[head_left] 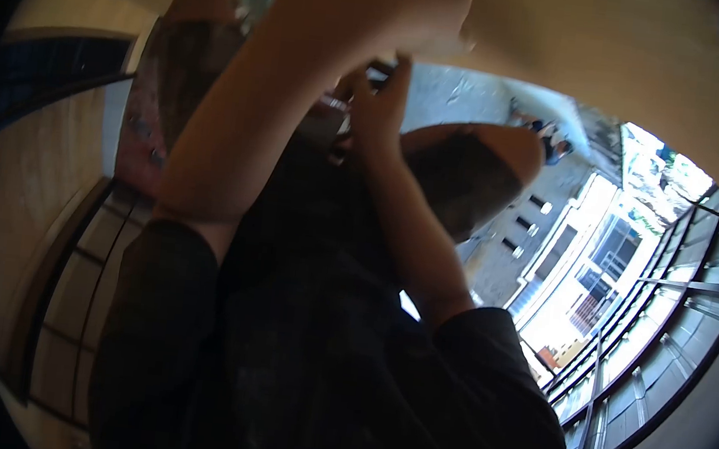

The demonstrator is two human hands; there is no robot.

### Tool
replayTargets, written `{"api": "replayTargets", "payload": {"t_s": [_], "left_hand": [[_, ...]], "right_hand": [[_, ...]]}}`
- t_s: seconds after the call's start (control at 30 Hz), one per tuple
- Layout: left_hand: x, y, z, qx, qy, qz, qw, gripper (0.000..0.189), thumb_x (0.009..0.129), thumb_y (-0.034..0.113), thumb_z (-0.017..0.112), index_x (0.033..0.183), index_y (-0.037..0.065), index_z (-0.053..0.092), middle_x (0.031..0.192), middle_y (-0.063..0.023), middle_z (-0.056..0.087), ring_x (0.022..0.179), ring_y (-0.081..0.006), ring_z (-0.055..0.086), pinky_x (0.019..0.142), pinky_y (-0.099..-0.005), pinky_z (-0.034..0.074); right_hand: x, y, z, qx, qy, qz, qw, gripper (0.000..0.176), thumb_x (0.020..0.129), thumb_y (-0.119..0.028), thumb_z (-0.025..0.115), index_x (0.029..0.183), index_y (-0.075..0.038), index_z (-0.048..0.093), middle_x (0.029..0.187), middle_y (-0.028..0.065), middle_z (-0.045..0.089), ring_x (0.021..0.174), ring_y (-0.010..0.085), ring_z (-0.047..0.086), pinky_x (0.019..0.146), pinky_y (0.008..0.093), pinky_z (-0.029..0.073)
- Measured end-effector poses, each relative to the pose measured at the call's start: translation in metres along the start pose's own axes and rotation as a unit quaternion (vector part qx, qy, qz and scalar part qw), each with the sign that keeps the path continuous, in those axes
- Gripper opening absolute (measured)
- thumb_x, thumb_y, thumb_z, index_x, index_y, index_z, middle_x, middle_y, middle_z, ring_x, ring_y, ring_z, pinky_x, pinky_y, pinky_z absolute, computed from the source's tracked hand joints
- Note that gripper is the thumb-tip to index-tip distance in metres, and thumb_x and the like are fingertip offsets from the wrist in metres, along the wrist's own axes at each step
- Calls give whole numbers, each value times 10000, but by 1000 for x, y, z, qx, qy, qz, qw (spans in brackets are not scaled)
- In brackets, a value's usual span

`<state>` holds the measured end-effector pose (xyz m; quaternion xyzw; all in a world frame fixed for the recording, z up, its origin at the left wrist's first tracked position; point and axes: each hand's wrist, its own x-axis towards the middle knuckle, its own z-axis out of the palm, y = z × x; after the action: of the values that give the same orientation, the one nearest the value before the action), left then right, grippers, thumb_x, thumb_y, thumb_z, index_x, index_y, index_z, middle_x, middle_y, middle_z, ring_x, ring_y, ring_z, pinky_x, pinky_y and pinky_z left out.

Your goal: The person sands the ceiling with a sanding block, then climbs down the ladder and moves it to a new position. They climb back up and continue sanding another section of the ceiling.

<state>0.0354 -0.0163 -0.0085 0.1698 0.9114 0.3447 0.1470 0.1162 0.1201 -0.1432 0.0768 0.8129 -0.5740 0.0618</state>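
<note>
My left hand (430,8) is raised close to the camera at the top, its forearm crossing in front of my lap. It is blurred and turned so that its fingers are mostly hidden. Lower down, over my lap, my right hand (378,117) has its fingers curled at a small dark object with a pale, shiny edge (332,119). My left forearm covers part of that object, and its kind cannot be made out.
My bent knee (507,152) juts out to the right over a grey floor (456,94). Several dark slots (528,225) mark the grey surface beyond it. A barred window (674,319) stands at the right, a wooden panel (41,165) at the left.
</note>
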Motion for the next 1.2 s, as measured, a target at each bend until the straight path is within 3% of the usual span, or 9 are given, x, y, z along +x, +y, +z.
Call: {"api": "replayTargets", "payload": {"t_s": [0.07, 0.13, 0.2, 0.27, 0.53, 0.73, 0.83, 1.03, 1.2], "left_hand": [[7, -11, -29, 7, -25, -36, 999, 505, 884, 393, 626, 1172, -23, 608, 936, -192, 695, 888, -269, 694, 800, -415, 537], [13, -18, -80, -108, -379, -70, 916, 668, 897, 313, 582, 1462, 88, 305, 1547, -213, 204, 1382, -441, 262, 1097, -522, 311], [1, -20, -42, -71, -222, -88, 968, 591, 902, 382, 555, 1380, 68, 406, 1499, -187, 322, 1347, -390, 344, 1083, -538, 320], [8, -36, -18, 8, 47, -63, 997, 526, 888, 431, 617, 1175, -9, 615, 985, -182, 694, 912, -246, 690, 787, -415, 535], [10, -30, 12, -82, -53, -137, 986, 428, 885, 317, 629, 1155, -15, 609, 981, -214, 667, 932, -340, 655, 856, -423, 496], [5, -49, 112, -234, 150, 77, 957, 352, 872, 186, 657, 1159, -9, 597, 983, -159, 658, 843, -278, 664, 743, -363, 526], [27, -75, 141, -510, 173, -21, 842, 357, 903, 174, 612, 1220, 15, 574, 937, -45, 639, 702, -105, 622, 609, -236, 486], [53, -139, 141, -641, 207, -194, 713, 405, 897, 333, 597, 1201, 67, 587, 929, -42, 640, 730, -124, 621, 600, -269, 451], [59, -140, 153, -582, 182, -197, 768, 356, 872, 312, 627, 1076, 22, 646, 947, -80, 656, 765, -159, 633, 685, -294, 495]], "right_hand": [[-3, -15, -3, 2, 0, 22, 1000, 598, 877, -85, 648, 1385, -22, 339, 1055, 139, 540, 897, 169, 550, 707, 297, 517], [-5, -25, -6, 50, -8, 65, 997, 604, 876, -88, 650, 1390, -24, 340, 1062, 140, 538, 919, 168, 557, 709, 292, 516], [-3, -19, -9, 32, 1, 52, 998, 614, 887, -110, 648, 1404, -30, 326, 1090, 165, 553, 883, 175, 580, 691, 292, 520], [2, -4, -10, 6, 9, 27, 1000, 625, 897, -133, 645, 1418, -36, 312, 1118, 190, 567, 848, 181, 603, 672, 293, 524], [6, 8, -12, 40, 9, 66, 997, 623, 887, -98, 642, 1420, -39, 322, 1238, 153, 494, 1032, 205, 556, 813, 313, 505], [13, 22, -7, 32, 5, -2, 999, 618, 882, -56, 604, 1424, -29, 308, 1246, 189, 511, 1071, 231, 575, 830, 318, 509], [7, 9, -8, 38, 10, 74, 996, 616, 897, -81, 605, 1430, -28, 299, 1216, 218, 529, 1006, 228, 604, 794, 312, 520], [6, 14, -13, 25, 70, 131, 989, 627, 893, -141, 656, 1401, -22, 308, 1101, 204, 572, 817, 206, 635, 634, 302, 539], [6, 18, -16, -67, 87, 104, 988, 627, 894, -174, 639, 1414, -50, 311, 1117, 221, 585, 812, 228, 639, 667, 313, 534]]}}
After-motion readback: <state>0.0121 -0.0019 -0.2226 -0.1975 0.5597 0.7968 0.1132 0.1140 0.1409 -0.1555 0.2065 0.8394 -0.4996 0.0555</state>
